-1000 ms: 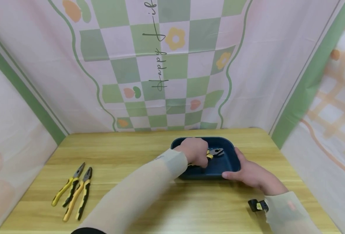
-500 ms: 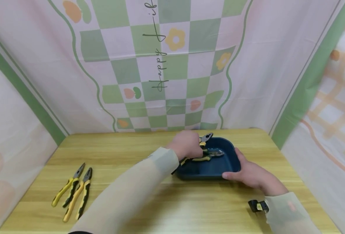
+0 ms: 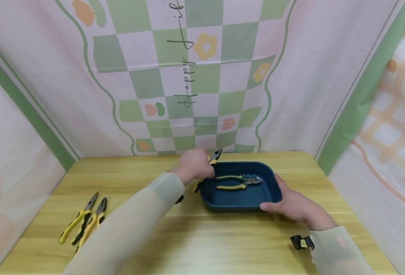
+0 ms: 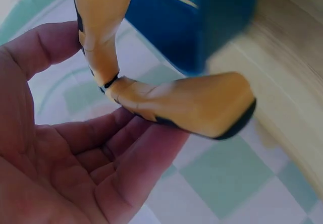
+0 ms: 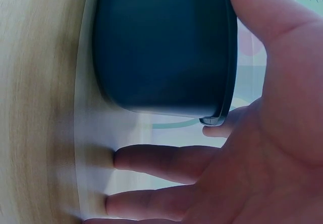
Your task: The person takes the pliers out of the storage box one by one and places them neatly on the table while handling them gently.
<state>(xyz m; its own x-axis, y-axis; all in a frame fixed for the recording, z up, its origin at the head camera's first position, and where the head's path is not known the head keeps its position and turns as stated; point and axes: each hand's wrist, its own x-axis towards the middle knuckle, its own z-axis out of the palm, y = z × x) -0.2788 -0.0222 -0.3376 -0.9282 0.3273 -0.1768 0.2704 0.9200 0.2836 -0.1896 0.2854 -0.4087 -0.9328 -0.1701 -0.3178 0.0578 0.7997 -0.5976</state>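
Four pairs of pliers are in sight, one of them off the counter [image 3: 206, 244]: the gripped pliers [image 3: 215, 156], with thick yellow-orange handles edged in black and a blunt grey metal head. They sit in the person's left hand [image 3: 194, 165], fingers and thumb clasping the handles, by the left end of a dark blue box [image 3: 237, 199]. The metal head sticks out on the box side of that hand, tilted upward; dark handle tips show below it. Inside the box lie the boxed pliers [image 3: 248, 181], yellow and green in the handle, legs spread, nose pointing right. The right hand [image 3: 293, 204] braces the box's right end, thumb at the rim, fingers straight and spread. Well off to the left, two long-nosed pliers [image 3: 87, 210] lie side by side, one partly behind a pale sleeve [image 3: 130, 225].
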